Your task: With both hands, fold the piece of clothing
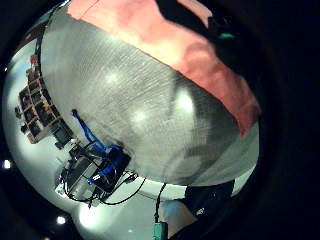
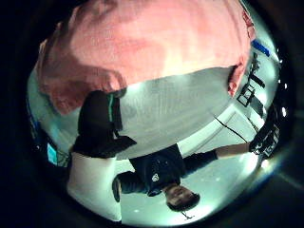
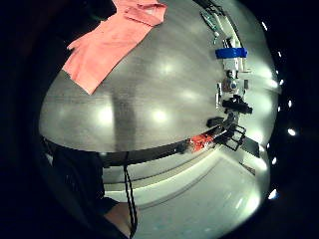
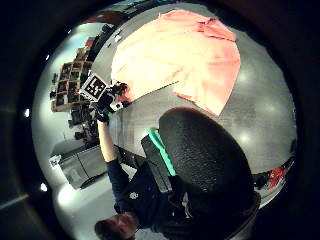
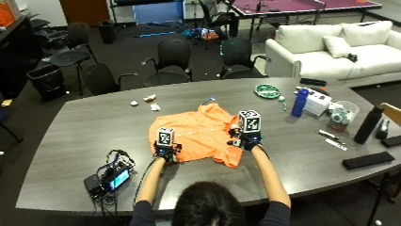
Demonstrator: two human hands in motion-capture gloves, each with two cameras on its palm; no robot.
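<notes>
Both hands at orange shirt (image 5: 197,135) edges, on table (image 5: 75,127).

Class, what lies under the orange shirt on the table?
The orange shirt lies flat on the grey table. Only tabletop shows around it; anything beneath the cloth is covered and cannot be seen.

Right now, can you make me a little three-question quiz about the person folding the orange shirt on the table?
1. True or false: the orange shirt lies on the grey table.
2. Which stands nearer the right hand: A) blue bottle B) black bottle?
3. Fill in: the left hand is at the shirt's near ____ corner.

Key: 1 true. 2 A. 3 left.
</notes>
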